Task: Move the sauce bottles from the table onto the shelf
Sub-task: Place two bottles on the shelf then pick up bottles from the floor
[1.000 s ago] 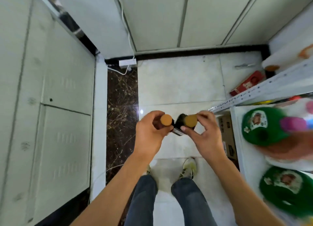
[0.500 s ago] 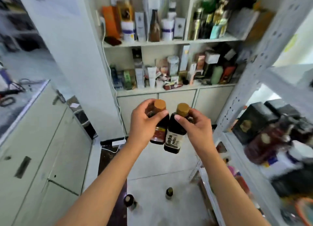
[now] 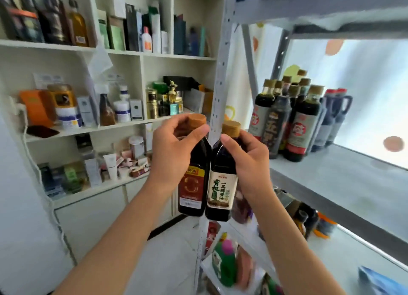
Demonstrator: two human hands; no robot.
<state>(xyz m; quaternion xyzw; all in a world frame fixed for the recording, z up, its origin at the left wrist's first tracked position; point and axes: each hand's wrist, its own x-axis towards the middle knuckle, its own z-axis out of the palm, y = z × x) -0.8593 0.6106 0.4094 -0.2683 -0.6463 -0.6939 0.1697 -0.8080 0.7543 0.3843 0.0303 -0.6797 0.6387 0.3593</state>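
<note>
At far left, a white cabinet (image 3: 141,58) carries boxes and jars on its boards. My left hand (image 3: 174,150) grips the neck of a red-labelled sauce bottle (image 3: 191,184), fingers curled below its tan cap; my right hand (image 3: 247,160) grips the neck of a cream-labelled sauce bottle (image 3: 220,191), and both bottles hang upright, side by side and touching, in front of a perforated grey post (image 3: 217,91). To the right, the grey shelf (image 3: 344,180) holds a cluster of dark bottles (image 3: 293,115) at its back corner.
</note>
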